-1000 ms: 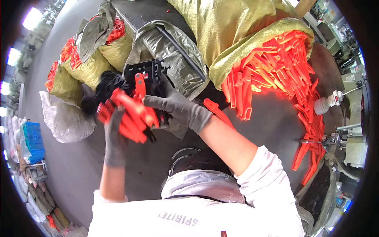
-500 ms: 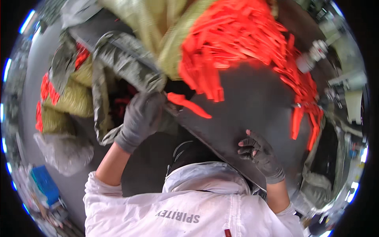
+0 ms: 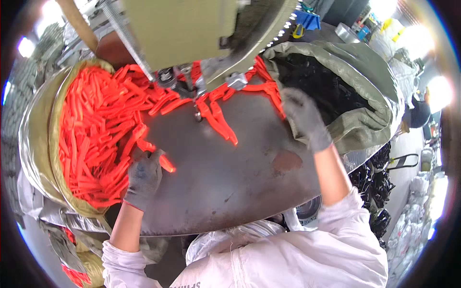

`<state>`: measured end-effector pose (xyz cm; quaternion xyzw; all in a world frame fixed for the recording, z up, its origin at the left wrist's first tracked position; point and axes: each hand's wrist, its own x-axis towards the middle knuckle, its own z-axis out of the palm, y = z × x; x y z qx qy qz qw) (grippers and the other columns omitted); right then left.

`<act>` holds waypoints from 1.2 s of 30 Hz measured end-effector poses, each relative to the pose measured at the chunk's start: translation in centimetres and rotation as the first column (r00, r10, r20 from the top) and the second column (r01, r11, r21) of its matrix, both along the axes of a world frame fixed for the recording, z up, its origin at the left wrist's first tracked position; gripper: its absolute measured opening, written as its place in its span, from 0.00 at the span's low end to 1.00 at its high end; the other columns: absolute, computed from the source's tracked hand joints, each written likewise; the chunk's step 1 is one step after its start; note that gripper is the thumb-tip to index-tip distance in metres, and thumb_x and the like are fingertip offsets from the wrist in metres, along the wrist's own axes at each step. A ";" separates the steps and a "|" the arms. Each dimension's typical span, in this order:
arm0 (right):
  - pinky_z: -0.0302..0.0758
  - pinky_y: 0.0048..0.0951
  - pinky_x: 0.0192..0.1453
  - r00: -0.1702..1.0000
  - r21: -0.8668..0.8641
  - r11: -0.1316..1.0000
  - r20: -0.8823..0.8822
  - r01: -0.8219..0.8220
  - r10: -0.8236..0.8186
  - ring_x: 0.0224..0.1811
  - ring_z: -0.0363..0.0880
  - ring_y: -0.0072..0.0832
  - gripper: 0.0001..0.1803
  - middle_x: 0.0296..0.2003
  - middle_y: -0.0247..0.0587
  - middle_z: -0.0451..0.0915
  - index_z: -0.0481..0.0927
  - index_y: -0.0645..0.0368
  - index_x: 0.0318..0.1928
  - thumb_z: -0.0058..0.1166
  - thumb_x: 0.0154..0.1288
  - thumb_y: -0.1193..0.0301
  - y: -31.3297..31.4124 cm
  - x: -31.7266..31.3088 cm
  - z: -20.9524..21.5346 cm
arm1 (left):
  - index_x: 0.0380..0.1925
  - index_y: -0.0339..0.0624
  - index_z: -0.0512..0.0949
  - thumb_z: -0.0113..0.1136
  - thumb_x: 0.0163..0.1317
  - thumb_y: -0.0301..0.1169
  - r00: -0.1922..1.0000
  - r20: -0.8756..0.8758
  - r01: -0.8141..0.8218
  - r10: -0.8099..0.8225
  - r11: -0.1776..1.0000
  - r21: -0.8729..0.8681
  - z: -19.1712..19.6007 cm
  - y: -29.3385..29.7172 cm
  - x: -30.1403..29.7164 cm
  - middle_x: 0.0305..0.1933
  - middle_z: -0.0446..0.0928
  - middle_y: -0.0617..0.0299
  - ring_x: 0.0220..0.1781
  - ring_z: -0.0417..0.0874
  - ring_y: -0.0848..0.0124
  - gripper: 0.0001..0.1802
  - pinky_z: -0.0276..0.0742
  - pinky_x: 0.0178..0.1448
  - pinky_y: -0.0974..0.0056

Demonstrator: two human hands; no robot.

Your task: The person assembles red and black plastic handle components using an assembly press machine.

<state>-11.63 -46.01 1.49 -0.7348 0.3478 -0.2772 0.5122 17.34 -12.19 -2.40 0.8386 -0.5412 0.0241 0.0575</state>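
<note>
My left hand [image 3: 145, 175], in a grey glove, is at the table's left side, its fingers closed around a bright red strip-like piece [image 3: 166, 163] whose end sticks out past the fingertips. Beside it, a large heap of similar red pieces [image 3: 91, 129] spills from a yellowish sack [image 3: 41, 115]. My right hand [image 3: 306, 117], gloved as well, is stretched to the near edge of a grey-green sack [image 3: 355, 53] holding black pieces [image 3: 317, 81]. Motion smears its fingers, so their hold is unclear. Several red pieces lie just left of it.
A beige-green machine [image 3: 177, 33] with metal fittings hangs over the far side of the dark metal table [image 3: 201, 192]. Red pieces [image 3: 218, 120] lie beneath it. Glossy black pieces [image 3: 379, 192] are piled on the right, below the sack. A blue container [image 3: 307, 20] stands far back.
My view has swung right, bringing the machine and the sack of black pieces into full sight. My left hand has left the grey sack's edge for the red pieces; my right hand has reached forward.
</note>
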 end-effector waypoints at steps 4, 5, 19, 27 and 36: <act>0.64 0.37 0.66 0.425 -0.931 0.364 -0.333 -0.010 -0.842 0.60 0.71 0.46 0.25 0.57 0.56 0.72 0.72 0.64 0.57 0.44 0.58 0.72 -12.8 -5.8 -3.1 | 0.43 0.45 0.74 0.58 0.57 0.34 0.994 -0.089 -0.056 0.058 0.998 0.015 0.1 -1.3 0.0 0.33 0.74 0.49 0.37 0.79 0.51 0.14 0.77 0.38 0.53; 0.60 0.37 0.69 0.404 -0.908 0.407 -0.410 -0.098 -0.818 0.64 0.66 0.45 0.27 0.60 0.57 0.68 0.68 0.64 0.60 0.42 0.58 0.74 -14.8 -7.2 -3.5 | 0.43 0.45 0.74 0.58 0.57 0.34 0.990 -0.125 -0.057 0.061 0.998 0.032 -0.1 -1.2 0.0 0.33 0.74 0.49 0.37 0.79 0.51 0.14 0.77 0.38 0.53; 0.72 0.21 0.26 0.979 -0.098 0.976 0.083 0.196 -0.189 0.24 0.68 0.15 0.32 0.41 0.34 0.75 0.59 0.54 0.69 0.49 0.64 0.76 -1.1 1.2 1.1 | 0.46 0.37 0.72 0.46 0.71 0.40 0.154 -0.986 -0.456 -0.071 0.880 -0.134 5.6 -8.8 -3.4 0.34 0.75 0.61 0.32 0.79 0.73 0.17 0.78 0.36 0.67; 0.64 0.20 0.20 0.946 0.496 0.819 0.280 -0.288 0.163 0.19 0.68 0.17 0.27 0.27 0.34 0.74 0.66 0.64 0.62 0.49 0.61 0.75 9.2 11.3 2.0 | 0.50 0.37 0.72 0.48 0.70 0.39 0.010 -0.999 -0.394 -0.036 0.918 -0.037 6.5 -10.8 -2.4 0.33 0.76 0.59 0.30 0.80 0.72 0.18 0.81 0.37 0.65; 0.67 0.23 0.20 0.959 0.439 0.853 0.134 -0.283 0.249 0.18 0.69 0.17 0.28 0.26 0.34 0.74 0.67 0.58 0.63 0.53 0.60 0.71 10.8 12.6 2.0 | 0.49 0.34 0.73 0.50 0.69 0.39 0.149 -0.988 -0.308 -0.041 0.948 -0.086 6.2 -10.6 -2.2 0.32 0.77 0.60 0.32 0.81 0.72 0.19 0.80 0.38 0.66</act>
